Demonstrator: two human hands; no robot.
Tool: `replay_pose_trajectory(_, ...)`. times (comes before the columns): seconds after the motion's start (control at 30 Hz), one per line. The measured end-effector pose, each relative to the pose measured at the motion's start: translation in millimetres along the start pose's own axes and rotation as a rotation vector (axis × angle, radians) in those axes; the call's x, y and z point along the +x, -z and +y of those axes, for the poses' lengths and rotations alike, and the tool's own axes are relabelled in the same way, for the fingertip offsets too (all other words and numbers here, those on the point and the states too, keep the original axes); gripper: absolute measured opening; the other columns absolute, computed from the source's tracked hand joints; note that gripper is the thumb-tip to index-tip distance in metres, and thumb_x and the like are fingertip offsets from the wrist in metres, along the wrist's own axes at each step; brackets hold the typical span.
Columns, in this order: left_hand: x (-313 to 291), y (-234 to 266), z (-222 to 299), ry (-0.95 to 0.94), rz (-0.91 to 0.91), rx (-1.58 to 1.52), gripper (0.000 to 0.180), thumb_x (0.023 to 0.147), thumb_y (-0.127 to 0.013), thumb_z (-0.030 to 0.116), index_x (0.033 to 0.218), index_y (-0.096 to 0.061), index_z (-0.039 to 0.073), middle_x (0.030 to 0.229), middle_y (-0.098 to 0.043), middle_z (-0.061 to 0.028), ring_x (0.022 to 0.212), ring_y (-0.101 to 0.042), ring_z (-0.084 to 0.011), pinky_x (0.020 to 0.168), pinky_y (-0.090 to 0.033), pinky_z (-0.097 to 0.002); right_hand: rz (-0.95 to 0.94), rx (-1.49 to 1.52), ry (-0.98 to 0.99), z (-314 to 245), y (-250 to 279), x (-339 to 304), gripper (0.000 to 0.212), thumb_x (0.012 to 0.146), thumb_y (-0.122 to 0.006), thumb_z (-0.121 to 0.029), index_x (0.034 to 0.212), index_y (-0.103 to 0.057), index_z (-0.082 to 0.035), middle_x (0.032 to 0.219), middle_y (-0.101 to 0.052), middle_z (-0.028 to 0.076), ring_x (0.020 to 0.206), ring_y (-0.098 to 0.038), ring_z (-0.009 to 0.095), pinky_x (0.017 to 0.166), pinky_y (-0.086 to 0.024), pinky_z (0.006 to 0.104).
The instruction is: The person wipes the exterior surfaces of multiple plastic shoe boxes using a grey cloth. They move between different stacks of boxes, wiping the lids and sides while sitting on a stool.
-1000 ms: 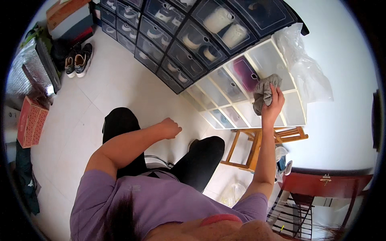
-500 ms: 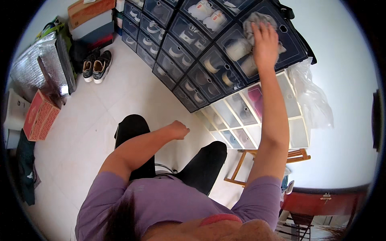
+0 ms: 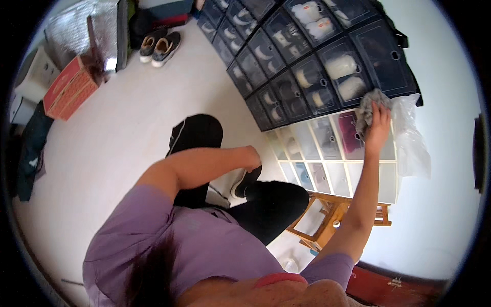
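My right hand (image 3: 378,125) holds a crumpled grey cloth (image 3: 365,110), its fingers spread over it. The cloth presses on the shoe-box rack where the dark boxes meet the white-framed ones. Right above it is a dark box front (image 3: 381,53) with a small round hole. To its left, a pair of pale shoes (image 3: 341,66) shows through a clear door. My left hand (image 3: 250,157) is curled closed above my knees, touching nothing of the rack, and no object shows in it.
White-framed boxes (image 3: 327,138) form the rack's lower part, a plastic bag (image 3: 411,138) hanging beside them. A wooden stool (image 3: 327,225) stands below. Dark sneakers (image 3: 159,47), a red patterned box (image 3: 71,88) and a silver insulated bag (image 3: 84,33) are on the floor at left.
My right hand has moved the cloth down from the upper dark box to the border with the white-framed boxes. My left hand stays closed, and the view has shifted.
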State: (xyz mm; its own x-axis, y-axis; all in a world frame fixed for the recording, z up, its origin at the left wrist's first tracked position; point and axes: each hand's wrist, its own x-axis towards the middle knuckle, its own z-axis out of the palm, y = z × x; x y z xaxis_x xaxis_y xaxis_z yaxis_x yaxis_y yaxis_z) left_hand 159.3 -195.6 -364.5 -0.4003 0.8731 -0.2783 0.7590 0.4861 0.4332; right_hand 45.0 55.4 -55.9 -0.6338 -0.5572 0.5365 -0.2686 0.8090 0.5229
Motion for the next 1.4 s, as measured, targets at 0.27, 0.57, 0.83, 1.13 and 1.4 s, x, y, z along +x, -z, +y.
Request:
replay_pose_trajectory(0.27, -55, 85, 17, -0.172, 0.074, -0.15, 0.045, 0.086, -0.059, 0.035, 0.121, -0.049, 0.008, 0.099, -0.063, -0.0168, 0.096, -0.06, -0.0359, 0.079, -0.046, -0.0475, 0.217, 0.101, -0.016, -12, 18, 23, 0.071, 0.061, -0.051, 0.015, 0.125, -0.056, -0.016, 0.122, -0.053, 0.012, 0.116, -0.047, 0.033, 0.101, -0.036, 0.0417)
replay_pose_trajectory(0.57, -40, 37, -65, 0.146, -0.178, 0.167, 0.04, 0.082, -0.063, 0.034, 0.109, -0.054, 0.005, 0.092, -0.064, -0.0148, 0.087, -0.062, -0.0338, 0.075, -0.048, -0.0469, 0.289, -0.081, -0.054, -47, -51, 107, 0.081, 0.054, -0.078, -0.011, 0.129, -0.05, -0.023, 0.131, -0.048, 0.01, 0.124, -0.039, 0.037, 0.102, -0.031, 0.0533)
replay_pose_trajectory(0.83, -38, 49, -92, 0.028, 0.108, 0.025, 0.024, 0.079, -0.064, 0.025, 0.093, -0.06, 0.006, 0.083, -0.063, -0.0119, 0.085, -0.062, -0.03, 0.075, -0.047, -0.0444, 0.449, -0.061, 0.192, -81, -110, 180, 0.047, 0.073, -0.056, -0.006, 0.118, -0.058, -0.017, 0.119, -0.055, 0.006, 0.114, -0.048, 0.032, 0.097, -0.038, 0.0466)
replay_pose_trajectory(1.13, -12, 66, -144, 0.017, 0.119, 0.014, 0.026, 0.077, -0.064, 0.024, 0.096, -0.06, 0.007, 0.088, -0.064, -0.0128, 0.086, -0.062, -0.0307, 0.078, -0.048, -0.0438, 0.101, 0.102, 0.36, -102, -147, 118, 0.039, 0.077, -0.052, -0.015, 0.115, -0.059, -0.013, 0.121, -0.054, 0.006, 0.116, -0.048, 0.029, 0.1, -0.037, 0.0477)
replay_pose_trajectory(1.4, -3, 69, -195, 0.063, -0.06, 0.064, 0.029, 0.078, -0.064, 0.026, 0.097, -0.061, 0.005, 0.091, -0.064, -0.0149, 0.089, -0.062, -0.0323, 0.079, -0.047, -0.0443, -0.058, -0.095, 0.163, -74, -97, 55, 0.037, 0.079, -0.051, -0.014, 0.115, -0.06, -0.015, 0.122, -0.054, 0.004, 0.117, -0.048, 0.029, 0.098, -0.039, 0.0472)
